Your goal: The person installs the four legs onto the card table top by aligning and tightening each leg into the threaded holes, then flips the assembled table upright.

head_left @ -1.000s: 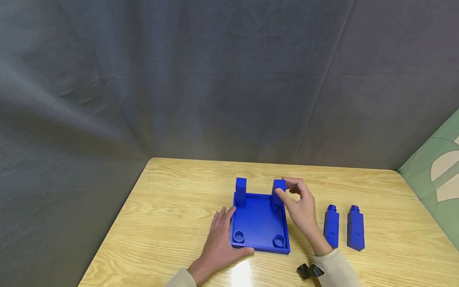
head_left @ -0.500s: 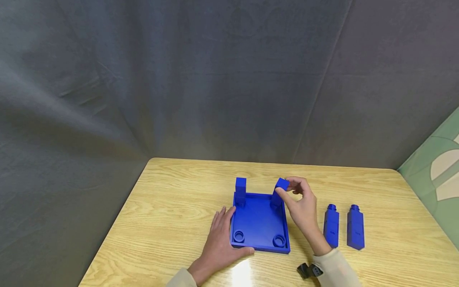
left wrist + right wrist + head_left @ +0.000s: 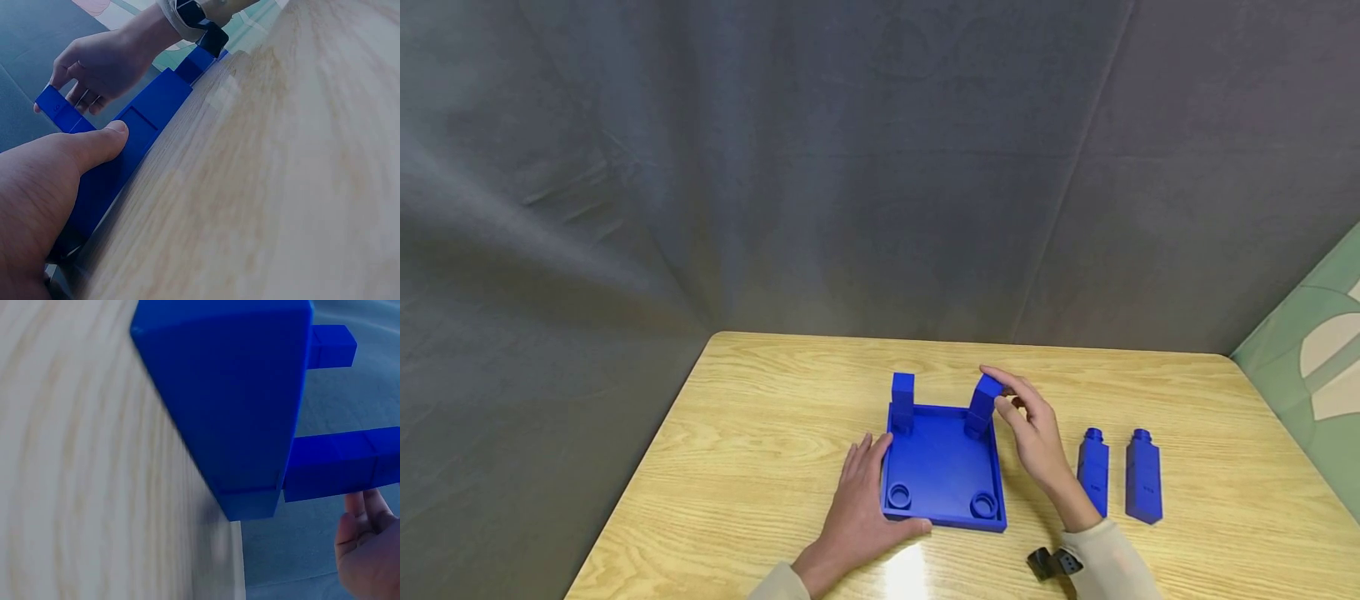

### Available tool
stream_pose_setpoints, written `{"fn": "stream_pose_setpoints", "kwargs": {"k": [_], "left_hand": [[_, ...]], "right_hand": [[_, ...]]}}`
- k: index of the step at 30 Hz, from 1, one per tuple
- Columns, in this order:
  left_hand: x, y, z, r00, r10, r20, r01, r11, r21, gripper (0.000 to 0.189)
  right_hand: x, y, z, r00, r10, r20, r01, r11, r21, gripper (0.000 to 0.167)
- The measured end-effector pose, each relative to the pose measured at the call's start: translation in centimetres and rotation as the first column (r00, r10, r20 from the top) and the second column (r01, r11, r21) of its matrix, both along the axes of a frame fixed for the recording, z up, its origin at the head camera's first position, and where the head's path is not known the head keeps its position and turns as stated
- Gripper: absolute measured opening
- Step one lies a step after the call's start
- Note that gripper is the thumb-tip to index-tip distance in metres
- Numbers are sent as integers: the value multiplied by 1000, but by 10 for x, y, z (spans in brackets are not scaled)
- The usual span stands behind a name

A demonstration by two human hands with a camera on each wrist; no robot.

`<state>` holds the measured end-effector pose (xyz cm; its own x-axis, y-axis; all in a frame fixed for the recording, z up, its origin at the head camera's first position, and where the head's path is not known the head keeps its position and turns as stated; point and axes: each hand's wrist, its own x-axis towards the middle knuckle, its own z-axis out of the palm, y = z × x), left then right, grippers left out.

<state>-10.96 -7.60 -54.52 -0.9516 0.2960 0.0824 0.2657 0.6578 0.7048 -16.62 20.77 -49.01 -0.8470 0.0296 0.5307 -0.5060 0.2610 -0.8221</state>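
A blue square toy tabletop (image 3: 940, 467) lies underside up on the wooden table, its raised rim all round. One leg (image 3: 903, 404) stands upright at its back left corner. At the back right another blue leg (image 3: 983, 404) stands in its corner, turned at an angle to the rim and leaning slightly right. My right hand (image 3: 1036, 437) holds this leg near its top, thumb at the near right edge and index finger reaching over behind. My left hand (image 3: 859, 508) cradles the front left corner, fingers straight along the left side and thumb (image 3: 112, 140) against the front wall.
Two loose blue legs (image 3: 1143, 483) with threaded necks lie to the right of my right forearm. Round sockets (image 3: 983, 504) show at the two front corners. A black wrist camera (image 3: 1054, 563) sits at my right cuff. A dark curtain (image 3: 880, 167) hangs behind the table.
The back right leg has turned about its length from square to the rim. My right thumb has shifted from its front face to its right edge. The left hand stays put.
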Motion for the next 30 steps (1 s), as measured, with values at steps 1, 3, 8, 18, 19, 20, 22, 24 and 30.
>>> {"fn": "stream_pose_setpoints", "kwargs": {"k": [1, 3, 8, 18, 19, 20, 22, 24, 30], "left_hand": [[0, 0, 0, 1000, 2, -2, -2, 1000, 2, 132], [0, 0, 0, 1000, 1, -8, -1, 1000, 7, 132], [-1, 0, 0, 1000, 1, -2, -1, 1000, 3, 131], [0, -1, 0, 1000, -5, -1, 5, 1000, 11, 131], [0, -1, 0, 1000, -5, -1, 5, 1000, 11, 130], [0, -1, 0, 1000, -4, 2, 4, 1000, 9, 130], [0, 0, 0, 1000, -4, 4, 4, 1000, 9, 130], [-1, 0, 1, 1000, -5, 6, 5, 1000, 4, 130], [-1, 0, 1, 1000, -9, -2, 9, 1000, 0, 130]], "right_hand": [[0, 0, 0, 1000, -1, 6, 1, 1000, -3, 39], [-1, -1, 0, 1000, -14, 20, 15, 1000, -7, 38], [-2, -3, 0, 996, -68, 57, 68, 998, 2, 35], [-2, -7, -1, 991, -129, 29, 128, 991, 27, 35], [-2, -6, -1, 992, -123, 29, 122, 992, 24, 34], [-2, -6, -2, 993, -117, 28, 116, 993, 18, 33], [-2, -5, -2, 995, -100, 28, 100, 995, -4, 30], [-2, -4, -2, 996, -81, 28, 82, 996, -30, 30], [-1, -2, -3, 999, 7, 48, -1, 991, -137, 27]]}}
